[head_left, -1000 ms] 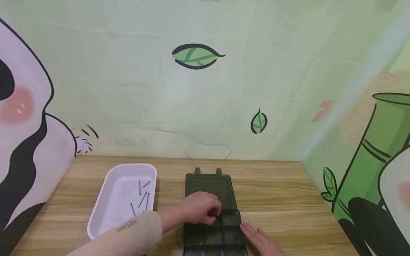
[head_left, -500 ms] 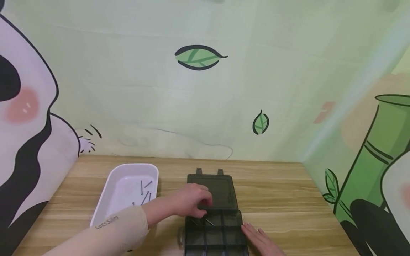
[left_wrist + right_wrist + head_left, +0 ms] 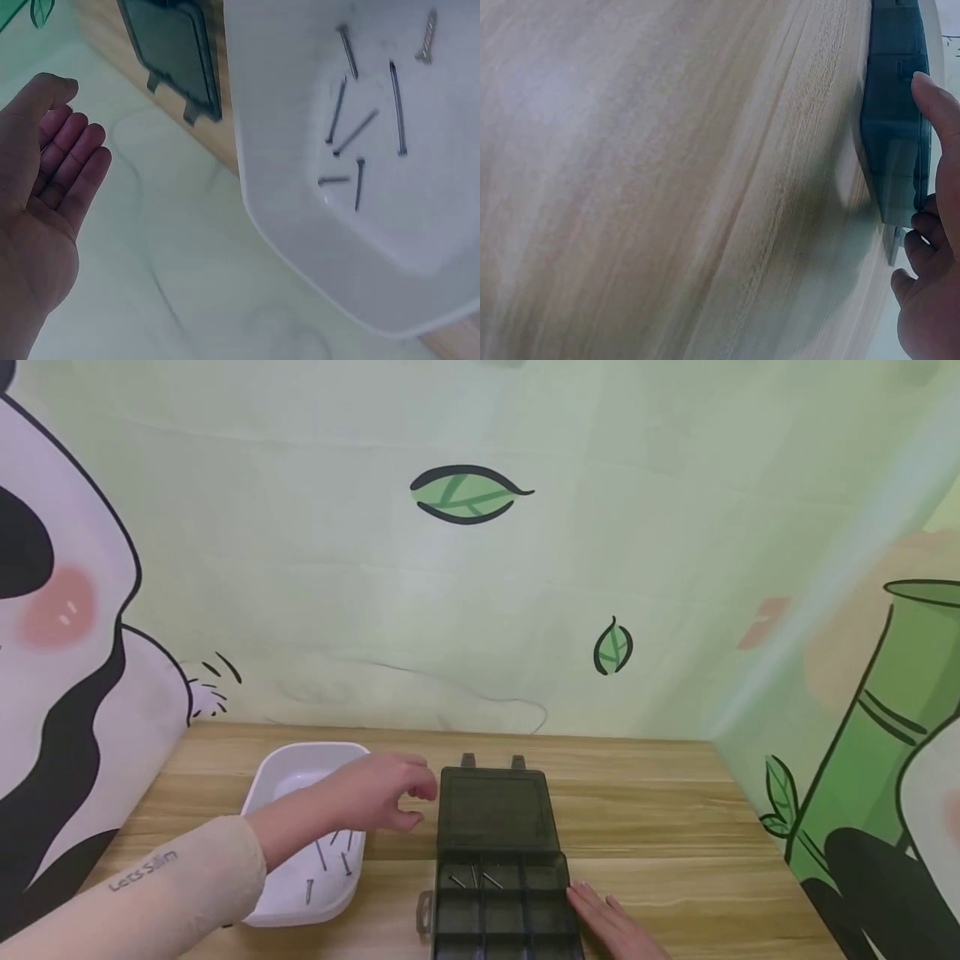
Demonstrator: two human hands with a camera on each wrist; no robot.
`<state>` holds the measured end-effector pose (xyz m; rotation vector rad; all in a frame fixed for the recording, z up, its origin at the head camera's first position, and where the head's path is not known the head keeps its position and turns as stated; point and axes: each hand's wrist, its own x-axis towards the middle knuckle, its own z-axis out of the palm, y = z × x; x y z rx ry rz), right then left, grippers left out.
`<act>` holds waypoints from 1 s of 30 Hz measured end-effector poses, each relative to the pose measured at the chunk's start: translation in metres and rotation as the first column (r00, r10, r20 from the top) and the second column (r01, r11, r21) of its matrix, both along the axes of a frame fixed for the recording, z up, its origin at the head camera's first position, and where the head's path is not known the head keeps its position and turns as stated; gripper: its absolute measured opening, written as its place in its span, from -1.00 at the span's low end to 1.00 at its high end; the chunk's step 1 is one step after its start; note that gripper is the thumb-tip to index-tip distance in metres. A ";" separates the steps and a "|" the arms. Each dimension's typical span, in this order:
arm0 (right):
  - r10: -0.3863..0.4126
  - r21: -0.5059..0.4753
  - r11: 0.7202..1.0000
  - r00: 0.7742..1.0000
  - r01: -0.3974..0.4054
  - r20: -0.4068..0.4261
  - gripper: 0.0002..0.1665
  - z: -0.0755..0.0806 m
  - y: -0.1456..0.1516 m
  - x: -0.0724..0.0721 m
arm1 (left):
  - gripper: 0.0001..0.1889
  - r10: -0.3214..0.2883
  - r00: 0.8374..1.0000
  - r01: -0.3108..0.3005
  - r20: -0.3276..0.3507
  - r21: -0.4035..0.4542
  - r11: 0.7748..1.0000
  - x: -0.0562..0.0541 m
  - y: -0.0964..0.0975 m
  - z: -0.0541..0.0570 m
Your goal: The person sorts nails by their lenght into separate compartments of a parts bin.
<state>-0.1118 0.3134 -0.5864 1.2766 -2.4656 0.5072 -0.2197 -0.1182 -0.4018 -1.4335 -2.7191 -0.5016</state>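
Note:
My left hand [image 3: 382,793] hovers between the white tray [image 3: 300,917] and the dark organizer box [image 3: 502,914]. Its fingers are loosely bent, and the palm side in the left wrist view shows nothing held. Several screws [image 3: 398,112] lie scattered on the tray floor, one with clear threads. In the box, a few screws [image 3: 492,881] lie in the back compartments at left and middle. My right hand [image 3: 611,927] lies against the box's right side with fingers extended. In the right wrist view its thumb [image 3: 930,97] touches the box edge.
The box lid [image 3: 495,810] is folded back flat toward the wall, two tabs at its far edge. A latch-like loop [image 3: 424,912] sticks out at the box's left side. Behind the wooden table [image 3: 645,810] stands a printed backdrop [image 3: 337,568].
My left hand has lifted off the box's back compartments and moved left toward the tray, uncovering the screws in the box. My right hand stays at the box's side.

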 end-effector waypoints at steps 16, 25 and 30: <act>0.027 0.023 0.999 0.995 -0.025 -0.094 -0.04 0.027 -0.012 0.003 | -0.77 0.159 0.987 -0.161 -0.028 -0.082 0.984 -0.012 -0.070 0.009; 0.027 0.021 0.999 0.998 -0.026 -0.063 -0.04 0.030 -0.011 0.005 | -0.73 0.166 0.985 -0.170 -0.056 -0.084 0.982 -0.020 -0.094 -0.016; 0.022 0.010 1.000 0.998 -0.021 -0.061 -0.03 0.031 -0.012 0.006 | -0.70 0.224 0.974 -0.224 -0.016 -0.157 0.962 -0.026 -0.097 -0.029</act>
